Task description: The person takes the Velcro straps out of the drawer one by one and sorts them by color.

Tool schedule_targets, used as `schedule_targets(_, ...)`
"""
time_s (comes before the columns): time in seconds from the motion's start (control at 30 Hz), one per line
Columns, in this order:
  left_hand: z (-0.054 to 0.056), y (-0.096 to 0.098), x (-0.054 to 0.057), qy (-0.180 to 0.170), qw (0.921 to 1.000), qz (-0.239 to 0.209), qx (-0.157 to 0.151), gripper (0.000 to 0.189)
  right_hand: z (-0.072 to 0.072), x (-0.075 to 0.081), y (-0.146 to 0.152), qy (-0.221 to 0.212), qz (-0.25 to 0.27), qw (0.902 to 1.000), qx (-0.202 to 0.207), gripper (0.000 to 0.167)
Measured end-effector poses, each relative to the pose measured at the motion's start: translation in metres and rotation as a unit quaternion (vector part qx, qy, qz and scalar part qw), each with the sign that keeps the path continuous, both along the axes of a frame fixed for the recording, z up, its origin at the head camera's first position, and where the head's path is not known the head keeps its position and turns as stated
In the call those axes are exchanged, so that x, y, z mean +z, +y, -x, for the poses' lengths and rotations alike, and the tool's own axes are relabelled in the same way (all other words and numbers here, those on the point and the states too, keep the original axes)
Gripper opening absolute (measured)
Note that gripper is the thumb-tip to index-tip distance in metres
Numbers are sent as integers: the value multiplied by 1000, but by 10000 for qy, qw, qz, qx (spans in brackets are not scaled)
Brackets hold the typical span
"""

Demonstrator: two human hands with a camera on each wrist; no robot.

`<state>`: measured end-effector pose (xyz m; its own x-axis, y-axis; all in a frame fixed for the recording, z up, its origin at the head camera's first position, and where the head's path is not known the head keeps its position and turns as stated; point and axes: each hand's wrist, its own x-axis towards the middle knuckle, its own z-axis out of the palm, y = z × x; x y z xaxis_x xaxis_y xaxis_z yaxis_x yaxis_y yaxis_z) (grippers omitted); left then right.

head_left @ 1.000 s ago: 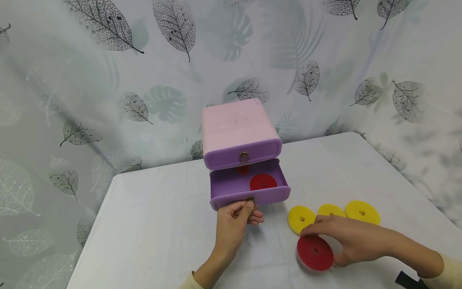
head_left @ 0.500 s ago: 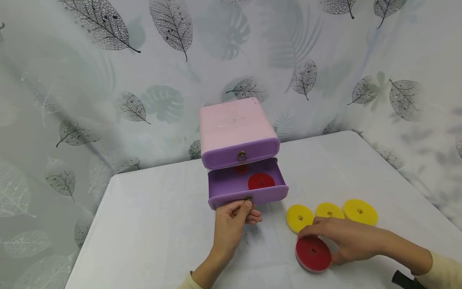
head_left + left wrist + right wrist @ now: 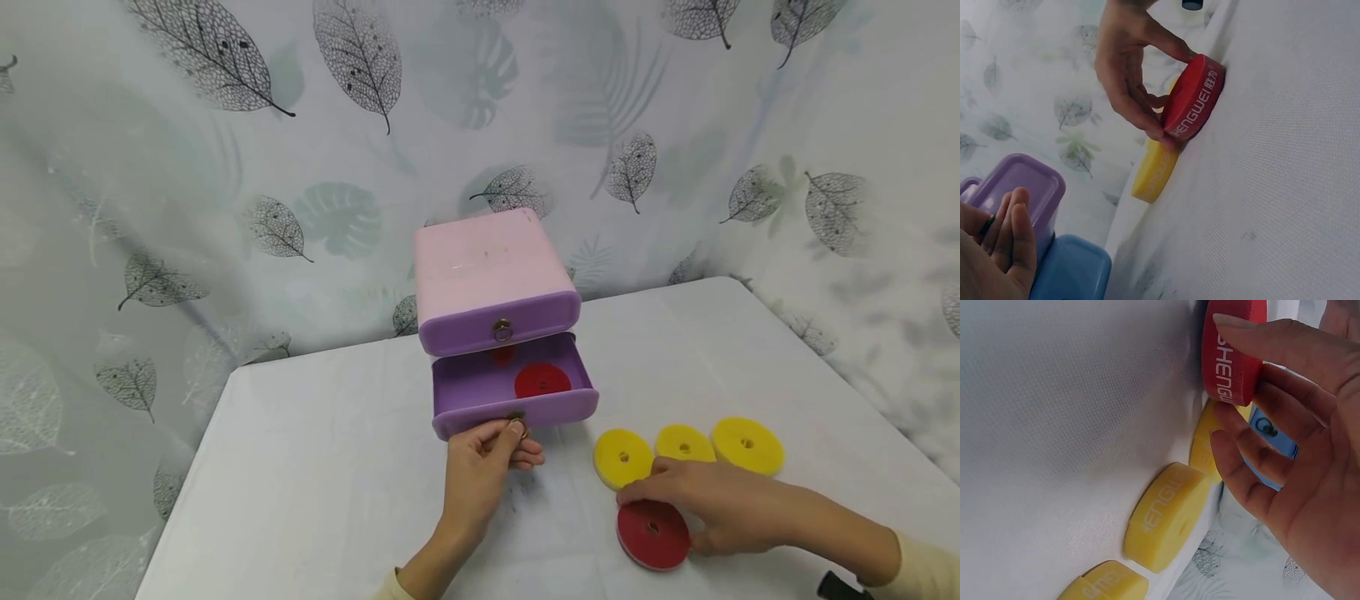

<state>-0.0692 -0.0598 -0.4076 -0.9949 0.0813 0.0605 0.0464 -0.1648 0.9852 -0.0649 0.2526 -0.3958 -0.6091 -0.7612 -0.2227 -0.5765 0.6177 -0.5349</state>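
Observation:
My left hand pinches the small ring pull on the front of the lower purple drawer, which stands pulled out. Inside that drawer lie a flat red disc and a smaller orange-red round piece farther back. To the right, my right hand grips a red roll of tape across its rim, thumb on one side and fingers on the other. White lettering runs round the roll's side, and its lower edge is right at the tabletop in the left wrist view.
Behind the right hand, three yellow rolls of tape sit in a row on the white tabletop. The pink cabinet's upper purple drawer is closed. A blue drawer shows below in the left wrist view. Leaf-patterned cloth hangs behind.
The red roll and my right hand have shifted slightly toward the front, away from the yellow rolls. My left hand keeps its hold on the ring pull, and the drawer stands as before.

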Motion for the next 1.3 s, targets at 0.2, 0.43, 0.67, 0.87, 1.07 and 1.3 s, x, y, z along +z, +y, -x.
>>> schedule_targets(0.2,-1,0,-1,-5,10000,10,16,24,-5,1,-3,239,-292,9993,-18,80)
schedule_targets(0.43,-1,0,-2,-7,10000,35,16,24,-8,0,-5,676,-420,9966,229,80)
schedule_targets(0.67,-1,1,-2,-1,10000,5,13,24,-2,11,-3,1195,74,9908,632,76)
schedule_targets(0.87,-1,2,-2,-27,10000,-37,0,24,10,55,-8,1744,711,9814,363,55)
schedule_targets(1.07,-1,2,-2,-20,10000,-66,1,23,28,94,-23,2061,1057,9728,65,51)
schedule_targets(1.3,-1,1,-3,1,10000,-41,12,26,54,111,-47,2214,1067,9687,349,52)
